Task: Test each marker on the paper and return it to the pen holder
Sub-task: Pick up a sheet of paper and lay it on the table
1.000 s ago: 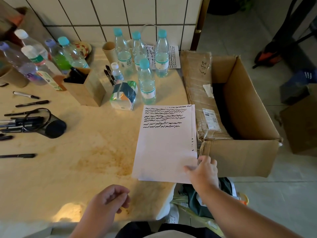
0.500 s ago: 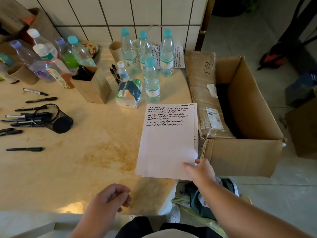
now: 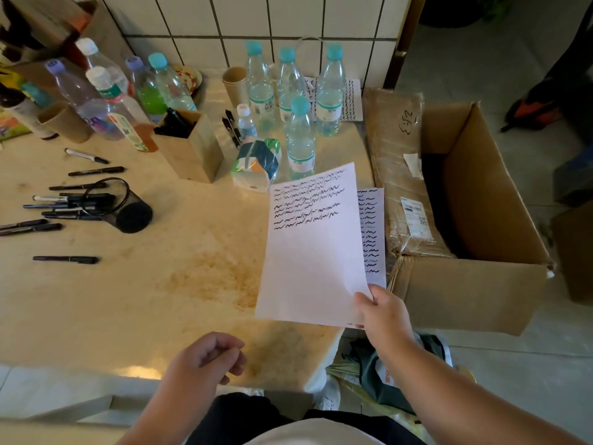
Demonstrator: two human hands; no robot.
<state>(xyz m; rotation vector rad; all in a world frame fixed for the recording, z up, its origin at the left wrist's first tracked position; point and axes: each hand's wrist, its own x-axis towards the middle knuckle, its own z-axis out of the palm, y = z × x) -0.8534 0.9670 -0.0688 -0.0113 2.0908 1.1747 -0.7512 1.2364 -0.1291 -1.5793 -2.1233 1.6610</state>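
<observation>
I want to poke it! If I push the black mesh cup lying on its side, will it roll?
Probably. The black mesh cup is round and lies tipped over, so it would likely roll. It looks light, being open mesh. The markers poking from its mouth might slow it.

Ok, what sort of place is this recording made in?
Probably an informal back room or utility corner, not an office: a stone counter against a tiled wall, crowded with water bottles, and an open cardboard box beside it.
</observation>
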